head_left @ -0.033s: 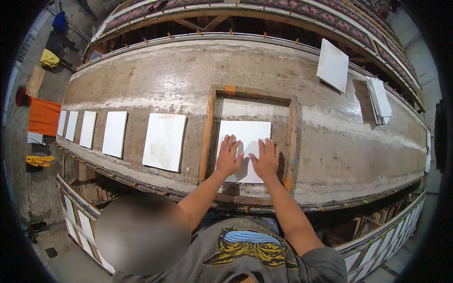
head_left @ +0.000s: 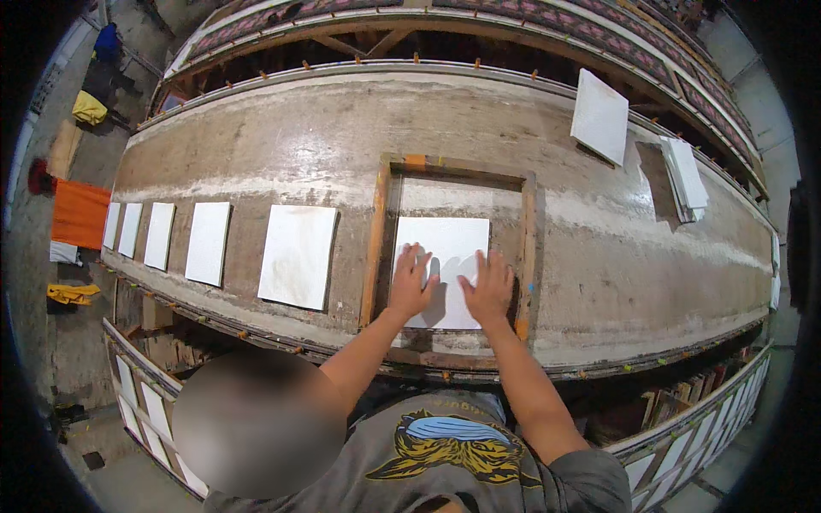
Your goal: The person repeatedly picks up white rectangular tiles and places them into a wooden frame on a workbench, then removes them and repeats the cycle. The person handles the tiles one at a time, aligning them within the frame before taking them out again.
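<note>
A flat white rectangular panel [head_left: 445, 232] lies inside a wooden frame [head_left: 528, 248] near the front edge of the long table. My left hand [head_left: 412, 286] rests over the panel's left part, fingers stretched forward and slightly apart. Over its right edge is my right hand [head_left: 490, 291], also spread flat, with the thumb pointing inward. Neither hand grasps anything. Both cover parts of the panel's sides and cast shadows on it. The frame surrounds the panel on all sides, with a gap at the far end.
Several white panels, the nearest one [head_left: 297, 256], stand in a row to the left on the stained table [head_left: 282, 128]. A tilted panel [head_left: 599, 118] and a small stack [head_left: 682, 179] sit at the far right. Slatted racks [head_left: 145, 402] flank me below; an orange cloth [head_left: 81, 214] hangs left.
My right hand has slid slightly to the right, and its fingers have spread a little. My left hand has shifted very slightly left. The panel stays within the frame.
</note>
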